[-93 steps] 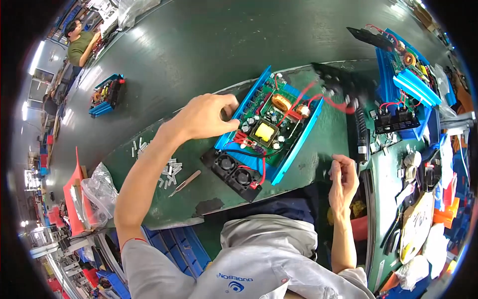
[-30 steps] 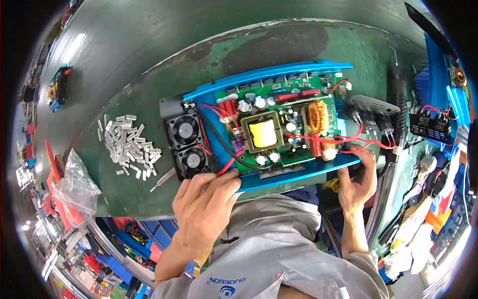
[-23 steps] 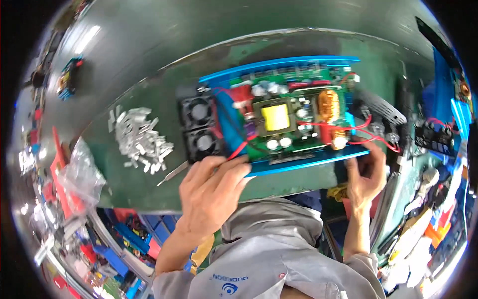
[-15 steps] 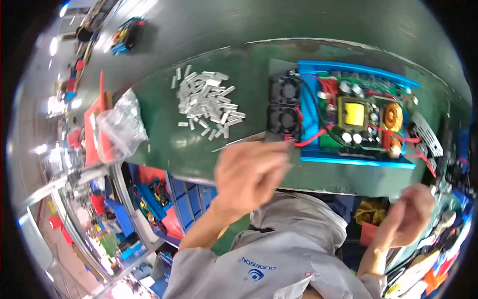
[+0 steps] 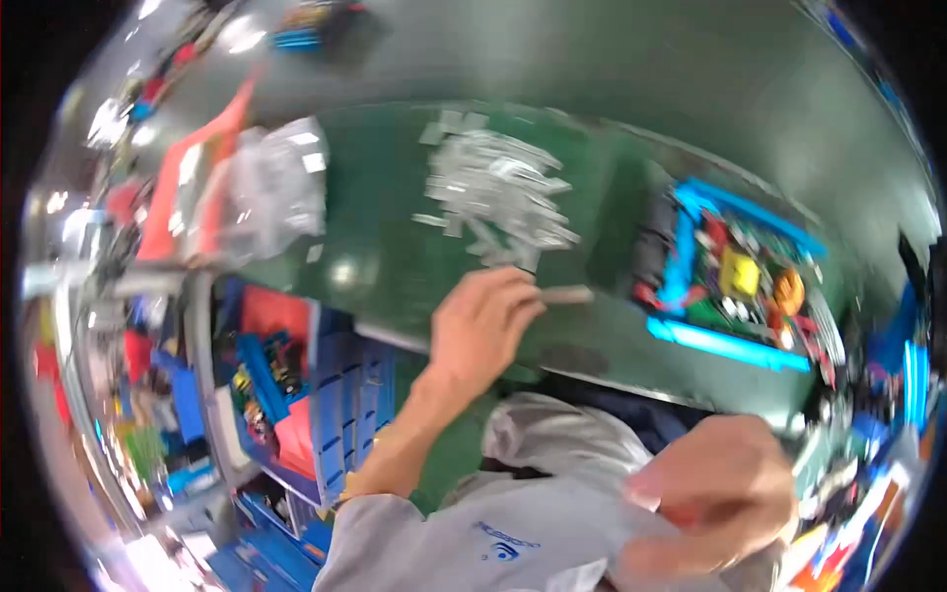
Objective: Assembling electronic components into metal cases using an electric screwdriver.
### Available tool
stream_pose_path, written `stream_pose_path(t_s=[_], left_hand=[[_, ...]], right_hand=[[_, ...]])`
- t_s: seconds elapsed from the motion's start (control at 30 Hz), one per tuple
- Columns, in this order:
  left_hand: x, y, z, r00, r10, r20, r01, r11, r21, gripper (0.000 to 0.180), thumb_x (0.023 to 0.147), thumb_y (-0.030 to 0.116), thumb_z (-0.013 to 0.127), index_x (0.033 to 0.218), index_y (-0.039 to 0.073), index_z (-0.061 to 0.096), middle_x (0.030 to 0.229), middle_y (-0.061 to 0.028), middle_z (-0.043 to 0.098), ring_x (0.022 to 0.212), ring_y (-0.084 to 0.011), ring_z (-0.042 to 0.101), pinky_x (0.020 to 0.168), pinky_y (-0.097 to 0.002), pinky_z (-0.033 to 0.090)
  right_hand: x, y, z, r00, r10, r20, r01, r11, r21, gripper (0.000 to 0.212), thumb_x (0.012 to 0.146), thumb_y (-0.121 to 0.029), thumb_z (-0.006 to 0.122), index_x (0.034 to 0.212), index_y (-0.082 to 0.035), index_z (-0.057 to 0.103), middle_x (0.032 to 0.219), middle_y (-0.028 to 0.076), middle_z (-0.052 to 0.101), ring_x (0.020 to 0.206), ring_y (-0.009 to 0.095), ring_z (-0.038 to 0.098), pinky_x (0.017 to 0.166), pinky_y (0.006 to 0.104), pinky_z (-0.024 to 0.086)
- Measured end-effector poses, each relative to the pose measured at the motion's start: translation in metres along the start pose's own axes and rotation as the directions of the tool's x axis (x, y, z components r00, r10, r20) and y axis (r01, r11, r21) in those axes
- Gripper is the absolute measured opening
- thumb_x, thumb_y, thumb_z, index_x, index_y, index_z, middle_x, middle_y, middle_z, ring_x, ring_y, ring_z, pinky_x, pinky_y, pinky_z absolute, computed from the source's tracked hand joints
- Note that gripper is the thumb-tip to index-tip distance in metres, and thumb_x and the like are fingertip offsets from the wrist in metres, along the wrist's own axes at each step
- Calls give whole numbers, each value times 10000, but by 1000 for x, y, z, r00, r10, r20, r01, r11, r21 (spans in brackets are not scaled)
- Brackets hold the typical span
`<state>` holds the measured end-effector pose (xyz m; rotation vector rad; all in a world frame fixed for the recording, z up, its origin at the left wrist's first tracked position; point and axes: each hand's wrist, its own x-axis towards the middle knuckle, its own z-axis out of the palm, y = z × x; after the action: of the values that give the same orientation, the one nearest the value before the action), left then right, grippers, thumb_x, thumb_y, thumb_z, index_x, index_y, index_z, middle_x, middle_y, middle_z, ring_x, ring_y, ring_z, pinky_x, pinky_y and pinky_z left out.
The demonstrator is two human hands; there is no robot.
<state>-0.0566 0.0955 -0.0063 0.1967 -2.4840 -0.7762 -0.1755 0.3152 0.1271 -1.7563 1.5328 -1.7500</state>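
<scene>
My left hand point(image 5: 483, 321) is at the near side of a heap of small silver-white blocks point(image 5: 498, 183) on the green table. Its fingers are bent together over slim metal tweezers point(image 5: 569, 295), whose end sticks out to the right. Nearer my body, my right hand point(image 5: 725, 493) is raised in front of the grey shirt, curled and badly smeared by motion. A small pale spot shows by its fingertips, too blurred to name. Off to the right lies an open blue-framed circuit unit point(image 5: 730, 335) with a yellow transformer point(image 5: 738, 274) and a copper coil point(image 5: 789, 293).
A clear plastic bag point(image 5: 281, 187) and an orange-red sheet point(image 5: 192, 178) lie at the table's left. Below them, a blue bin point(image 5: 340, 395) holds more units. Another blue unit point(image 5: 298, 37) stands far back on the left. Mixed items crowd the right edge.
The view has turned, so the table's things sit differently in it. My left hand has come to the tweezers by the blocks. My right hand has moved inward, in front of my body.
</scene>
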Motion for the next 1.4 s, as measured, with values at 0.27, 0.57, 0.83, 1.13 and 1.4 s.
stream_pose_path(t_s=[0.27,0.57,0.83,1.13,1.4], left_hand=[[-36,-3,2,829,-491,-269,136,643,-753,177,1025,15,510,1195,10,461,1091,-134,610,834,-159,645,758,-278,529],[-25,-8,-3,794,-601,-94,240,452,-859,177,1037,91,545,1182,-4,511,951,-74,616,834,-125,653,784,-271,536],[-21,-71,-108,596,-626,-504,623,756,-201,174,1049,135,492,1065,-1,599,969,-119,672,867,-227,657,815,-370,510],[-47,-156,-136,787,-386,-481,603,643,472,246,976,222,625,1089,7,662,1041,-174,644,928,-346,644,813,-411,504],[4,-48,-52,887,-408,-216,450,867,214,166,1008,139,580,1006,-14,647,936,-134,580,774,-250,548,736,-367,458]], right_hand=[[59,109,43,954,276,115,-197,871,-449,220,856,23,688,1063,-50,670,952,105,616,785,246,616,652,339,493],[76,173,75,858,350,375,-65,799,-598,177,800,-33,721,961,-65,654,932,101,580,917,310,602,764,416,511],[59,147,75,946,119,301,129,713,-689,164,828,15,679,967,-9,594,857,122,576,849,320,617,715,419,516],[13,83,20,929,345,-134,-370,867,-335,143,894,7,700,1029,-13,657,918,92,666,752,166,648,632,284,497],[-76,56,-19,645,627,-437,-676,735,57,119,933,18,653,1050,28,661,991,86,657,793,135,643,696,248,506]])
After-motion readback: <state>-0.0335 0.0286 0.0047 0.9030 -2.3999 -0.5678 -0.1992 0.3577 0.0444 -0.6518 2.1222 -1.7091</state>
